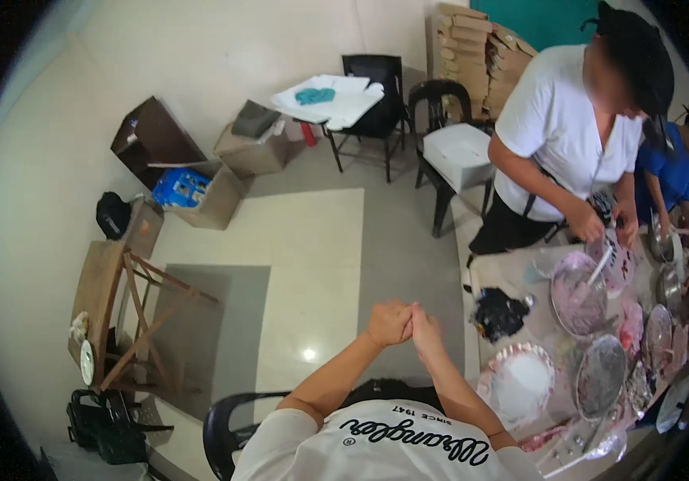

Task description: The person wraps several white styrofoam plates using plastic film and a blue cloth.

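My left hand (389,323) and my right hand (426,329) are pressed together in front of my body. The left fingers are curled into a fist, and the right fingers are closed against it. Whether anything lies between them is hidden. A black plastic bag (500,313) on the table is the nearest thing to the right hand, but apart from it. Close by on that table are a white scalloped cake board (522,380), a mixing bowl (578,298) smeared with pink, and a round metal pan (601,377).
At the cluttered table (549,341), a person in white (557,120) works over a pink cake (618,260). Another person in blue (669,172) stands beyond. Chairs (440,104) and boxes (252,152) line the back wall; a wooden folding table (108,297) stands left.
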Available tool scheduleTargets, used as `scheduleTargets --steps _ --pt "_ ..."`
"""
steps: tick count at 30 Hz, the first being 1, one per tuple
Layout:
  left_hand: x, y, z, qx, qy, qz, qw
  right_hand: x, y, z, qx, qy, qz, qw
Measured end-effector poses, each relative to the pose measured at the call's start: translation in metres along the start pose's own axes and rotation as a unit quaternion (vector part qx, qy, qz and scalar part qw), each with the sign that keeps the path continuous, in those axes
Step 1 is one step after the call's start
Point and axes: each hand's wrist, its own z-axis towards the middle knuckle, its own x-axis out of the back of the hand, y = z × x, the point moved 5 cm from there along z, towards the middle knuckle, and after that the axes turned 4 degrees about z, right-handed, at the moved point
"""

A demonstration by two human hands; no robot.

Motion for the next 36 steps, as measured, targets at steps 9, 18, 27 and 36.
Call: scheduleTargets --steps 9,18,27,36 --pt "0.031 -0.190 0.058 0.134 0.016 0.130 0.982 -0.099 -0.101 0.177 0.093 -0.091 -0.291 0.948" --pt "0.047 -0.398 0.153 0.239 -0.031 0.160 0.957 -0.230 -0.176 0.403 0.073 -0.245 -0.182 0.949" --pt "0.100 -0.614 0.149 0.400 -0.145 0.129 0.896 -0.400 -0.167 0.600 0.143 -0.365 -0.318 0.863" --pt "0.158 -0.807 0.258 0.321 -0.144 0.096 0.931 -0.551 -0.270 0.845 0.224 -0.195 -0.350 0.889"
